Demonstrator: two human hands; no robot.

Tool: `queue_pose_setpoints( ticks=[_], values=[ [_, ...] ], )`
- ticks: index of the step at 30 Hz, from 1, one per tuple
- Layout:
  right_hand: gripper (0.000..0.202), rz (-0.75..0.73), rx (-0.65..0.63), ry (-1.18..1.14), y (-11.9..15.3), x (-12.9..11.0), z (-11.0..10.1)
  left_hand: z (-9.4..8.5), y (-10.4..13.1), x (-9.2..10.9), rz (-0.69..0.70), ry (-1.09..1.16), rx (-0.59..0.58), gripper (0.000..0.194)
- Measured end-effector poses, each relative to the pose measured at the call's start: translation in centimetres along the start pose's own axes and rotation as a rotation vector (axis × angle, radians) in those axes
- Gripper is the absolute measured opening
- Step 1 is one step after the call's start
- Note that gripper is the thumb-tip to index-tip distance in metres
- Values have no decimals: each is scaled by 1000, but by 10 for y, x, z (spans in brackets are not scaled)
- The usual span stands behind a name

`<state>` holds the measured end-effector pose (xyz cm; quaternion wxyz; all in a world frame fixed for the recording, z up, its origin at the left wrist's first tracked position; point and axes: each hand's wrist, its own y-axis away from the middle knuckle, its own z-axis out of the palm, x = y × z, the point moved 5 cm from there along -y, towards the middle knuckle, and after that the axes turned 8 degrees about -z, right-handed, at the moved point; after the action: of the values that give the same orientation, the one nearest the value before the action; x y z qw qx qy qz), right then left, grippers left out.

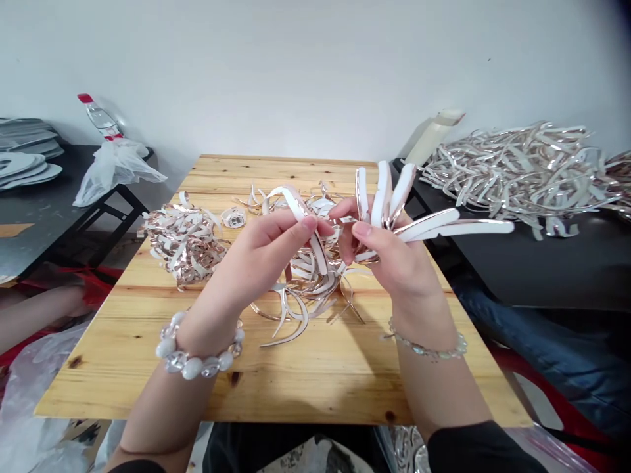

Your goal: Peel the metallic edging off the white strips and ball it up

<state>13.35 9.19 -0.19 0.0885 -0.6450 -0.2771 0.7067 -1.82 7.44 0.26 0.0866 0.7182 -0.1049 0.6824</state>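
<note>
My left hand pinches a curved white strip with shiny rose-gold edges between thumb and fingers. Closed around a fanned bundle of similar strips is my right hand, its fingertips close to the left ones. Beneath both hands, a loose pile of strips lies on the wooden table. A heap of thin curled scraps sits to the left, with a small white roll beside it.
On the right black table is a large heap of strips. Flat grey-white pieces, a bottle and a plastic bag are at left. A person's leg in jeans shows at right, another person's bare limb at left.
</note>
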Motion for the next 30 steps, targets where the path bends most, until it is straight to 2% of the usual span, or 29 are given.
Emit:
queue_pose_setpoints(
  ticks=[6, 13, 16, 18, 21, 26, 28, 30],
  values=[
    [15, 22, 33, 67, -1, 1, -5, 3, 4, 3, -52, 27, -19, 23],
    [14, 33, 248, 219, -4, 10, -21, 5, 7, 0, -176, -1, -62, 27],
    [24, 75, 167, 178, -3, 11, -17, 9, 6, 1, -175, -82, -134, 27],
    [29, 123, 68, 111, -2, 12, -9, 15, 4, -1, -175, -204, -230, 25],
    [23, 238, -41, 26, 2, 17, 3, 22, 0, -8, -125, -394, -335, 29],
    [18, 286, -66, -38, 2, 18, 11, 20, -4, -13, -88, -554, -259, 32],
    [16, 261, 2, -63, 1, 15, 8, 15, -3, -11, -94, -647, -258, 33],
    [12, 196, 113, -137, 0, 9, 2, 0, 0, -4, -86, -734, -172, 33]
  ],
)
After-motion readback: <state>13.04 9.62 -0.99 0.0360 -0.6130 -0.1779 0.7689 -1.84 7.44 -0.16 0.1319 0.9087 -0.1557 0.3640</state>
